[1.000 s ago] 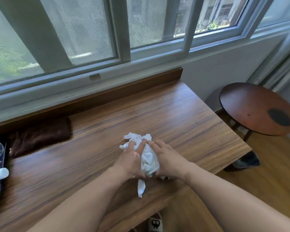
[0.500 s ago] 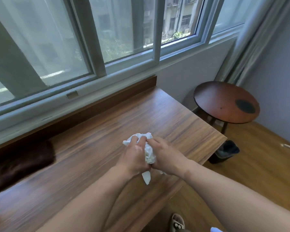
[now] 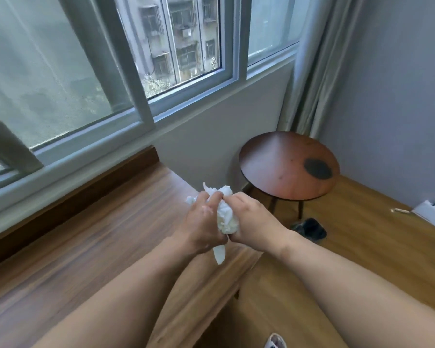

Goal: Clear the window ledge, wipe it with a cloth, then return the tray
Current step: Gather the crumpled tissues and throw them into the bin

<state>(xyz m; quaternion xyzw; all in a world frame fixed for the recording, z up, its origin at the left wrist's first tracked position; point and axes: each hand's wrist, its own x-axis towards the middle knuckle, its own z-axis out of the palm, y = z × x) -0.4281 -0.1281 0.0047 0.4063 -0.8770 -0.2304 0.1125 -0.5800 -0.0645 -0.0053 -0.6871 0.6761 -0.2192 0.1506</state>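
Observation:
A crumpled white cloth (image 3: 226, 217) is bunched between both my hands above the right end of the wooden ledge (image 3: 91, 247). My left hand (image 3: 202, 223) grips it from the left, fingers curled over its top. From the right, my right hand (image 3: 251, 222) holds it, and a loose tail of cloth hangs below. The tray is out of view.
A round dark wooden side table (image 3: 288, 165) stands right of the ledge. Below it a dark bin (image 3: 310, 228) sits on the wood floor. A white box (image 3: 431, 217) lies by the right wall. The window frame (image 3: 146, 101) and a curtain (image 3: 309, 71) rise behind.
My view has swung right, so the brown cloth and the tray at the left have left the view. Both hands, still bunching the white cloth, have moved toward the ledge's right end.

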